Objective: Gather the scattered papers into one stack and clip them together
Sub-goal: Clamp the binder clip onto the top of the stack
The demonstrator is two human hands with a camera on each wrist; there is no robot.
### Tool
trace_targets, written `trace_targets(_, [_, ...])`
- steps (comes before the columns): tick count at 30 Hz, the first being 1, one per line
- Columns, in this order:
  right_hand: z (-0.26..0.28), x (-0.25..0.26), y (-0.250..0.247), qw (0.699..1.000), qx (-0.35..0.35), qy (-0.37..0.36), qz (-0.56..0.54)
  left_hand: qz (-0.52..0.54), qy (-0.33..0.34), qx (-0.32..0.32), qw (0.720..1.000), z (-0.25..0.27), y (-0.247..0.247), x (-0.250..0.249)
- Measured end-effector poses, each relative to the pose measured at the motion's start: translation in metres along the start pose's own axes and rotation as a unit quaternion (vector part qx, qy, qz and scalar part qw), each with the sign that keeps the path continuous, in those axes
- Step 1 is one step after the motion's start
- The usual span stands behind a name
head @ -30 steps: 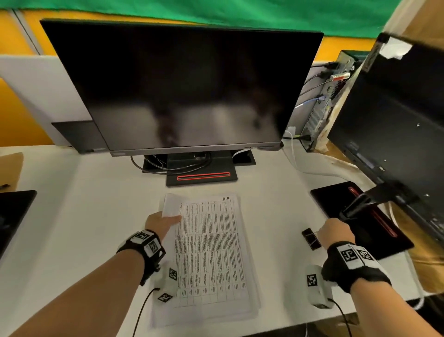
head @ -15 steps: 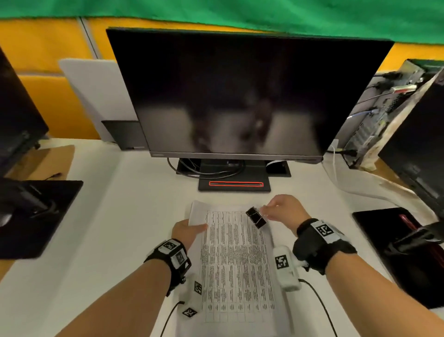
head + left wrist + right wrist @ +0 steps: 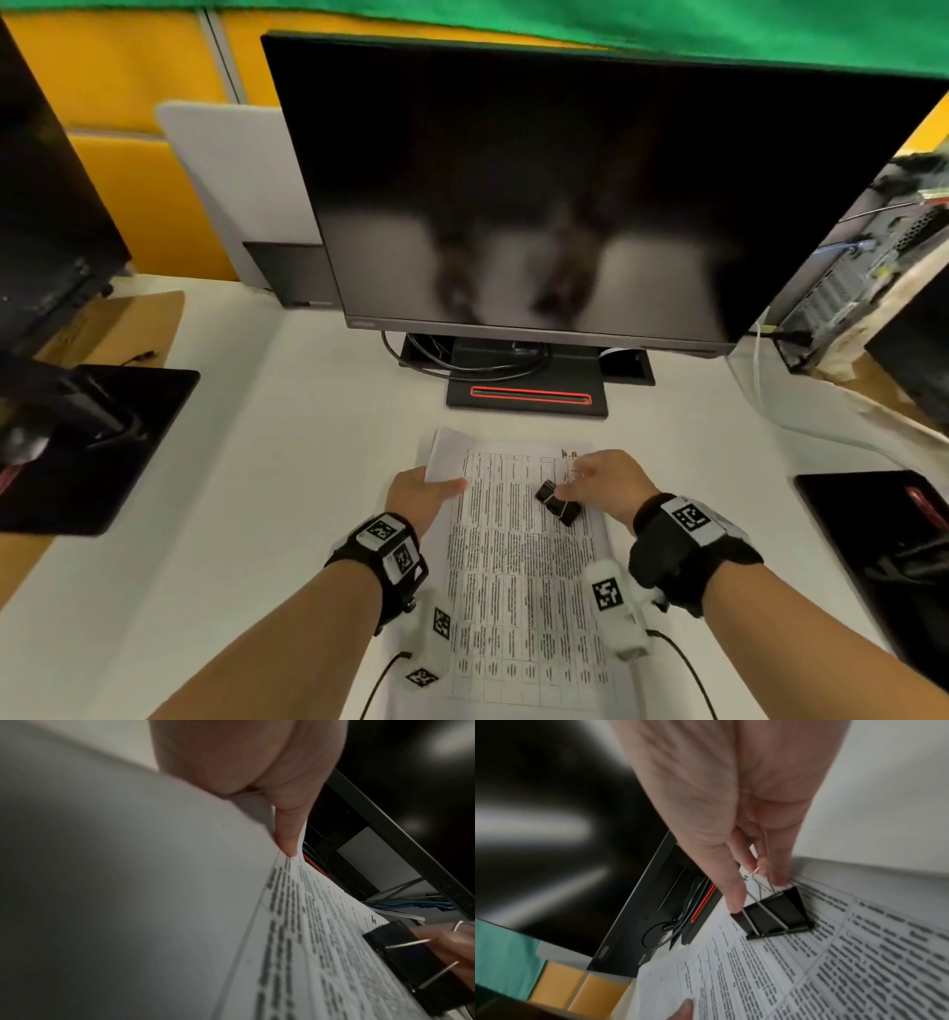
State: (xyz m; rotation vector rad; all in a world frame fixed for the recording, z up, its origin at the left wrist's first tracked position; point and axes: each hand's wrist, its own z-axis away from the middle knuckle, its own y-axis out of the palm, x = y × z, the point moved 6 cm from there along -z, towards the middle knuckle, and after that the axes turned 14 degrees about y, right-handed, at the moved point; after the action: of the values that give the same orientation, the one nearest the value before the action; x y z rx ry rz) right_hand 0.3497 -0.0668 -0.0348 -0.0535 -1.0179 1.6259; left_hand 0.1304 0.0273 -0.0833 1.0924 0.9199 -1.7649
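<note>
Nearest you on the white worktop (image 3: pixel 246 462), the paper stack (image 3: pixel 518 575) lies lengthwise, running from your 6 o'clock toward 12. It looks like a thin sheaf of printed sheets: light, floppy, and likely to fan or slide sheet over sheet, so keep it pinned while you clip.

Your left hand (image 3: pixel 418 491) sits at the stack's far-left corner, about 11 o'clock, thumb pressing on top of the edge; whether the other fingers curl beneath is hidden. One corner (image 3: pixel 447 447) there lifts out of line, so the sheets are probably not perfectly squared.

Your right hand (image 3: pixel 598 480), at about 1 o'clock, pinches the wire handles of the black binder clip (image 3: pixel 557 502), whose body rests on the top sheet. The clip is small, rigid and springy; its jaws look closed for now. Squeeze both wire loops together to open it, since the smooth wire can slip from fingertips. I would bite it over the far edge, where your left thumb already steadies the paper.

Beyond the stack, at 12 o'clock, stands the monitor (image 3: pixel 565 180) on its base (image 3: pixel 529 398).
</note>
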Motion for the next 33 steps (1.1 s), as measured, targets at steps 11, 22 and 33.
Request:
trace_targets(11, [0.009,-0.010,0.003,0.938,0.197,0.109,-0.264,0.014,-0.004,0.002,1.000,-0.002,0.000,0.002])
trace_targets(22, [0.011,0.074,-0.048,0.965,-0.087,-0.181,0.170,0.048,0.024,0.016,0.998,0.003,0.001,-0.002])
trace_targets(33, [-0.003,0.117,-0.041,0.935,-0.021,-0.244,0.256,0.099,0.027,0.027,0.994,0.011,-0.001,-0.005])
